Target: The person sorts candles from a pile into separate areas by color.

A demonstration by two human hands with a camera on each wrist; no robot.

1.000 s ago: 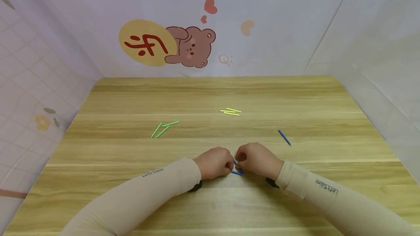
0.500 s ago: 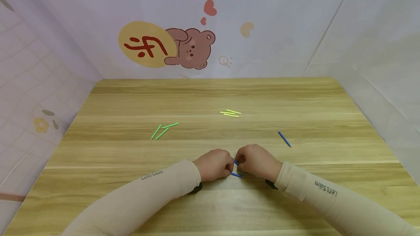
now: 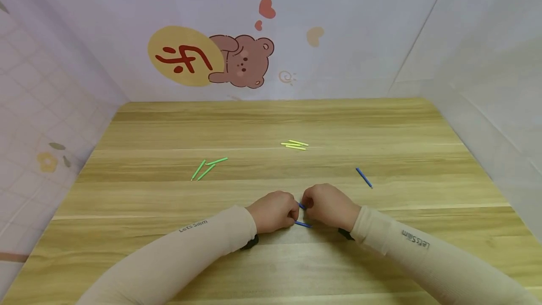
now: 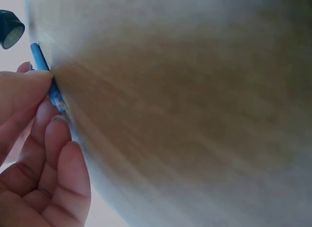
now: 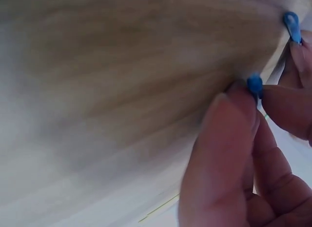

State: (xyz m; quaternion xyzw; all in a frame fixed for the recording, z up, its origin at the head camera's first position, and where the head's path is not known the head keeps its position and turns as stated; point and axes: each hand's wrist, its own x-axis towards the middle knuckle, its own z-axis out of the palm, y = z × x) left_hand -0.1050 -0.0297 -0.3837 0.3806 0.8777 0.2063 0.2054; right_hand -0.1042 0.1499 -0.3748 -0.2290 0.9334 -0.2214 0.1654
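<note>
My left hand [image 3: 273, 212] pinches a thin blue stick [image 3: 303, 224] between thumb and fingers, low over the table. Its near half shows in the left wrist view, where the blue stick [image 4: 40, 56] runs past the thumb tip. Close beside it on the right, my right hand [image 3: 332, 206] pinches a second blue stick [image 3: 301, 205], mostly hidden by the fingers. From the right wrist, only the end of this second stick [image 5: 254, 84] pokes out between thumb and finger. The left hand's stick [image 5: 292, 27] appears at that view's upper right.
A third blue stick [image 3: 364, 178] lies right of the hands. Several yellow sticks [image 3: 295, 145] lie bunched farther back, and green sticks [image 3: 206, 171] sit to the left. The wooden table [image 3: 271, 267] meets a printed wall [image 3: 347, 69] at the back.
Both hands stay nearly in place. The right hand's stick sits at a slightly flatter angle, and the two blue sticks show more apart. The head view has shifted a little.
</note>
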